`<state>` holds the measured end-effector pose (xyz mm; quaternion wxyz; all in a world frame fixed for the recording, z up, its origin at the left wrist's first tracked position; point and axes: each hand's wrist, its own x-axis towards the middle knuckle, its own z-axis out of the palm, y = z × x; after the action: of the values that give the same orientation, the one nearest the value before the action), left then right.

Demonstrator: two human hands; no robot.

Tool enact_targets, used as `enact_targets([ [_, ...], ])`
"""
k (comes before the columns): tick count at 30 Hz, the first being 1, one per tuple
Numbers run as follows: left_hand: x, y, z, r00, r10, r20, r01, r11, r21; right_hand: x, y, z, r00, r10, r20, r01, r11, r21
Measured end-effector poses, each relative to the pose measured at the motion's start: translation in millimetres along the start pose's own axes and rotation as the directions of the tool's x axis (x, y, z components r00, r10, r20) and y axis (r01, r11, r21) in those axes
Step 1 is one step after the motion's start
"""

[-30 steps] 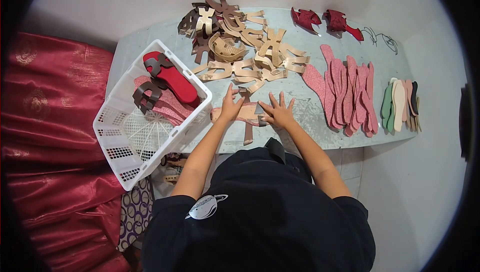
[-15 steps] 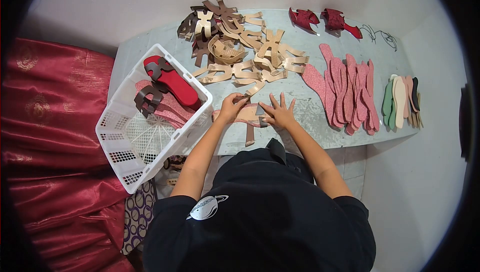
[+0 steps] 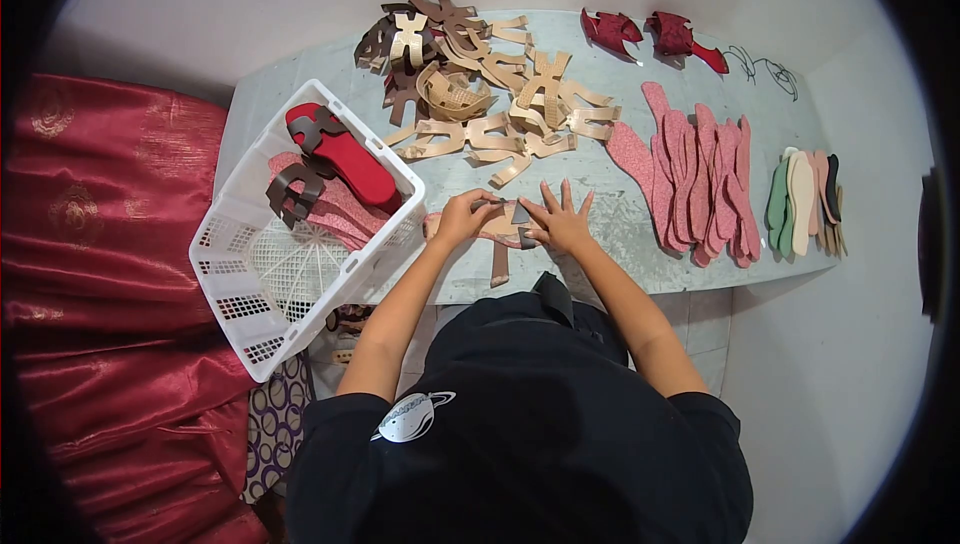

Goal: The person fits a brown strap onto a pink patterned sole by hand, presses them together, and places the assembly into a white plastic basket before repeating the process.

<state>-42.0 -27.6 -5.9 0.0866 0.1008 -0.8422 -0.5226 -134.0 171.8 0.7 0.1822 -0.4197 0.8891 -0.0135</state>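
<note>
An insole (image 3: 497, 228) with a pinkish edge and tan middle lies crosswise on the table in front of me, partly hidden under both hands. A brown strap (image 3: 499, 266) sticks out from its near side, and a grey strap end (image 3: 519, 214) lies over its face. At the insole's far edge, my left hand (image 3: 466, 219) pinches a dark strap end between thumb and fingers. My right hand (image 3: 563, 225) rests with fingers spread at the insole's right part, its thumb and index finger touching the grey strap ends.
A white plastic basket (image 3: 335, 306) at left holds a red sandal (image 3: 350, 166) and pink insoles. Tan and brown straps (image 3: 460, 94) are heaped at the back. Pink insoles (image 3: 690, 184) and coloured soles (image 3: 797, 202) lie right. Red uppers (image 3: 672, 44) lie behind them.
My left fingers have come down toward the insole's face with the strap end, which stood farther out before. My right hand stays spread in nearly the same place.
</note>
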Motion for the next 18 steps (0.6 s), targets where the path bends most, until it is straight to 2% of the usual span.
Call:
enact_targets([
  [3, -3.8, 4.8, 0.6, 0.999, -0.038, 0.007, 0.038, 0.998, -0.044, -0.2, -1.3, -0.8, 1.0, 0.006, 0.0, -0.006, 1.0, -0.006],
  [6, -8.5, 7.2, 0.7, 0.992, -0.092, 0.085, 0.093, 0.996, -0.014, 0.5, -0.5, 2.5, 1.0, 0.009, -0.008, -0.009, 1.0, -0.01],
  [8, -12.0, -4.5, 5.8, 1.0, 0.011, 0.012, -0.011, 1.0, -0.029, 0.0, -0.4, 3.9, 1.0, 0.008, -0.018, -0.009, 1.0, -0.01],
  [18, -24.7, -16.3, 12.6, 0.996, 0.088, 0.023, -0.088, 0.996, -0.004, -0.2, -0.6, 5.6, 0.999, 0.01, -0.031, -0.01, 1.0, 0.003],
])
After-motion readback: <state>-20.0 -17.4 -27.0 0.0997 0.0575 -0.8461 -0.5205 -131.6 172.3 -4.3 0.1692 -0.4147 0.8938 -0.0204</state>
